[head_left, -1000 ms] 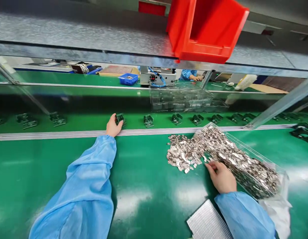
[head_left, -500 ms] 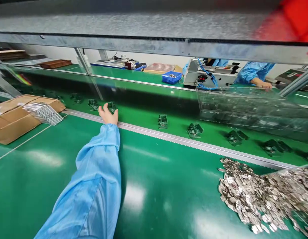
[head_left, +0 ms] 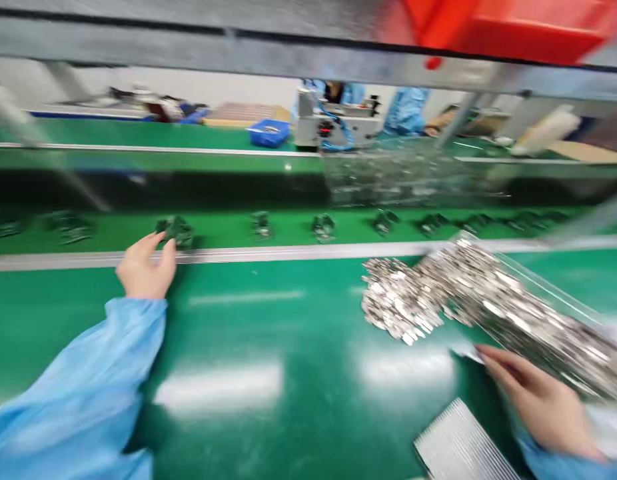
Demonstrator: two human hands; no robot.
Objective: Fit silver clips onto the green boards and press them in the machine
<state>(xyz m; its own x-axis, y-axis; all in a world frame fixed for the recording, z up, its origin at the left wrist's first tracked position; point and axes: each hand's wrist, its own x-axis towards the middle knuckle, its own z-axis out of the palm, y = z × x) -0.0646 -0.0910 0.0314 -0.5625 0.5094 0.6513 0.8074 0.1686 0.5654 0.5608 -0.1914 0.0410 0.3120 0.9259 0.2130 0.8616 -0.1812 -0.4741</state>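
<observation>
My left hand [head_left: 146,268], in a blue sleeve, reaches to the rail of the green belt. Its thumb and fingers are closed on the near edge of a small green circuit board [head_left: 178,231] with parts on it. At the lower right, my right hand [head_left: 543,400] pinches a small, shiny, flat metal piece [head_left: 467,351], blurred by motion. Just beyond that hand lies a heap of loose metal pieces [head_left: 401,300], which runs into a clear tray [head_left: 553,287] full of them. A ribbed silver block [head_left: 463,443] lies beside the right hand.
Several more circuit boards [head_left: 323,227] sit in a row along the belt, behind the metal rail [head_left: 298,253]. A metal beam [head_left: 138,43] and a red bin [head_left: 508,30] hang overhead. Across the belt are a blue bin [head_left: 269,133], a machine [head_left: 333,123] and a person's blue sleeve [head_left: 407,110].
The view has swung right. My right hand has come into view with a metal piece. The left hand has closed on a circuit board at the belt's near edge.
</observation>
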